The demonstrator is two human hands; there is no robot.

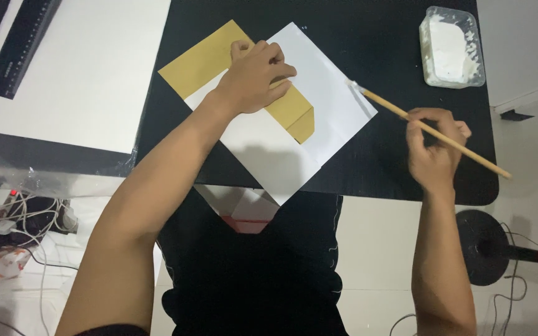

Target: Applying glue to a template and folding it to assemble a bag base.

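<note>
Pressing down with curled fingers, the left hand [255, 76] pins a folded tan paper piece [216, 55] against a white sheet [281, 149] that lies turned like a diamond on the black desk [375, 37], its lower corner overhanging the near edge. The left grip is closed flat onto the tan paper, knuckles up, holding rather than pinching. The right hand [434, 149] is pressed together around a thin wooden brush [431, 132], taken near mid-shaft, with the bristle end resting at the right edge of the white sheet; a faint grey streak there may be wet paste, though the view is too coarse to be sure. A clear plastic tub of white paste [451, 46] stands at the far right corner of the desk, well apart from the sheet. A black ruler [23, 43] lies on a white board [82, 81] to the left. The tan paper looks light, thin and easily creased, likely to slide on the smooth sheet unless held flat near its fold; the brush is light and stiff, best held along the shaft.
</note>
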